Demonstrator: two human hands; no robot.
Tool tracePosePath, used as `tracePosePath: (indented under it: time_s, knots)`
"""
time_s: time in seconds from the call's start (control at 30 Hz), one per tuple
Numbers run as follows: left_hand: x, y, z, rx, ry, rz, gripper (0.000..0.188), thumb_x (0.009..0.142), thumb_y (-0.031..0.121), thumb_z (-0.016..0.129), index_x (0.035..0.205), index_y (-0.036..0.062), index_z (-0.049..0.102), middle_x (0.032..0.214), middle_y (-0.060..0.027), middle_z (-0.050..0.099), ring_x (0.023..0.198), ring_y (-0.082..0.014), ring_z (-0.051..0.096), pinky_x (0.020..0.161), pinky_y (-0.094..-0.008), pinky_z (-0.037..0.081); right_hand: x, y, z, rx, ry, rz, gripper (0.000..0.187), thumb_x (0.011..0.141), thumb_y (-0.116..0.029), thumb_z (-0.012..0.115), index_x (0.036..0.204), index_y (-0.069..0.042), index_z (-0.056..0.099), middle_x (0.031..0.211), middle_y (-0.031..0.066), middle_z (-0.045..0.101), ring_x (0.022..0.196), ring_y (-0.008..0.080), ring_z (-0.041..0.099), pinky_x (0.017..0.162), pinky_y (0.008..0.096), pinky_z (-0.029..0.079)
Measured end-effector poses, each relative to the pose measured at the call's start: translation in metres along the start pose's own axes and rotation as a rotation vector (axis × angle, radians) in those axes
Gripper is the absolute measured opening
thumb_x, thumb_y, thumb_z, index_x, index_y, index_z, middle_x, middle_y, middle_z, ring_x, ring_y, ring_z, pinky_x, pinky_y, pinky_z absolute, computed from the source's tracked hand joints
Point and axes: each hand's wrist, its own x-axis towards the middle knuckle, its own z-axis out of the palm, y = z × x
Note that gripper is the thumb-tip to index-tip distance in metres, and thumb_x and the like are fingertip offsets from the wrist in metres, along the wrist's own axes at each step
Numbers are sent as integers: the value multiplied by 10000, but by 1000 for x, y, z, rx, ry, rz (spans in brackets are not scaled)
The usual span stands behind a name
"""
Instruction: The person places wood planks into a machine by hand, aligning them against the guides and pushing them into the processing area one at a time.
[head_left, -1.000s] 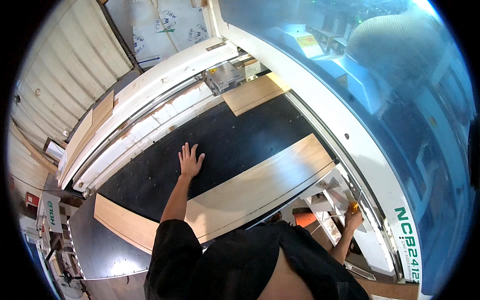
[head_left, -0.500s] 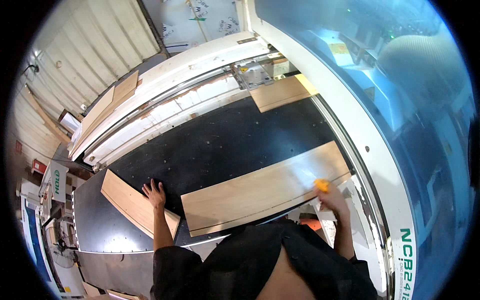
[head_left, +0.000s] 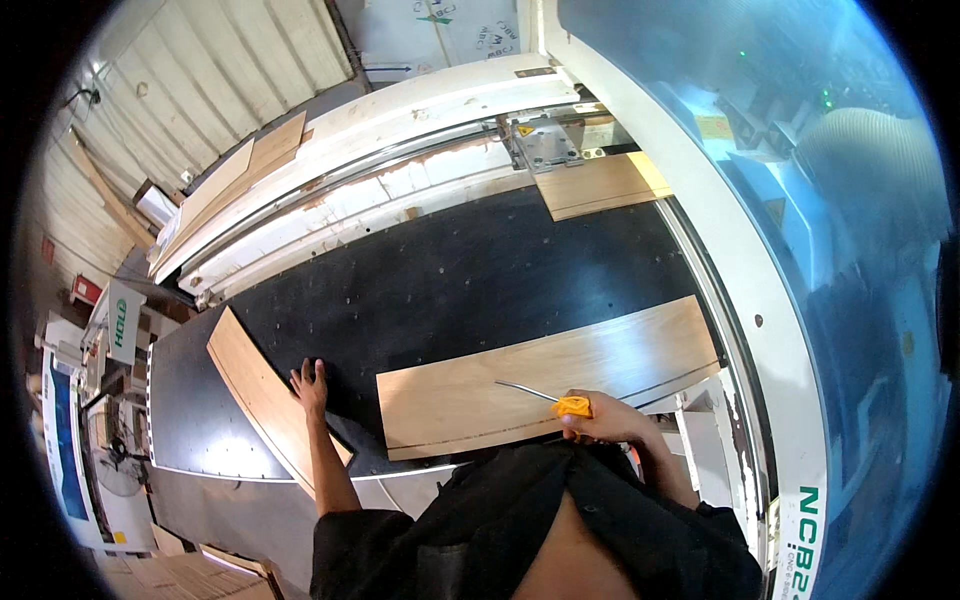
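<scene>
My right hand (head_left: 605, 417) is closed round the orange handle of an air blow gun (head_left: 571, 405). Its thin, bent metal nozzle reaches leftward over a long wooden board (head_left: 560, 375) with a dark line along its near edge. That board lies flat on a black table (head_left: 430, 280). My left hand (head_left: 312, 385) is open, palm down, at the right edge of a narrower wooden board (head_left: 265, 390). Its fingers are slightly spread over the black surface; my forearm covers part of this board, whose near end meets the table's front edge.
A third board (head_left: 600, 187) lies by a metal plate (head_left: 547, 142) at the back right. A white machine frame with a blue see-through cover (head_left: 850, 300) bounds the right side. White rails (head_left: 350, 190) run along the back. More boards (head_left: 185, 575) stand at the lower left.
My right hand has swung the air blow gun left from the long board's right end, and its nozzle now shows. The narrower board sits at a steeper slant. The head view has shifted slightly.
</scene>
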Motion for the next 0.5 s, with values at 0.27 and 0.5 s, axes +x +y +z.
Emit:
tracePosePath:
  time_s: [0.27, 0.5]
  knots:
    - [-86, 216, -66, -994, -344, 503, 631, 1097, 523, 442, 1421, 4, 596, 1444, -158, 596, 1366, -277, 509, 1165, -400, 357, 5, -4, 23, -398, 171, -8, 520, 1006, -452, 624, 1328, -46, 587, 1124, 233, 726, 1025, 389, 702, 911, 468, 535]
    - [-162, 327, -43, -1226, -690, 595, 679, 1092, 575, 379, 1390, 12, 613, 1390, -149, 641, 1264, -289, 601, 1079, -446, 452, -9, -27, 25, -317, 311, -3, 503, 1003, -458, 626, 1300, -53, 597, 1101, 234, 720, 1023, 403, 698, 899, 484, 533]
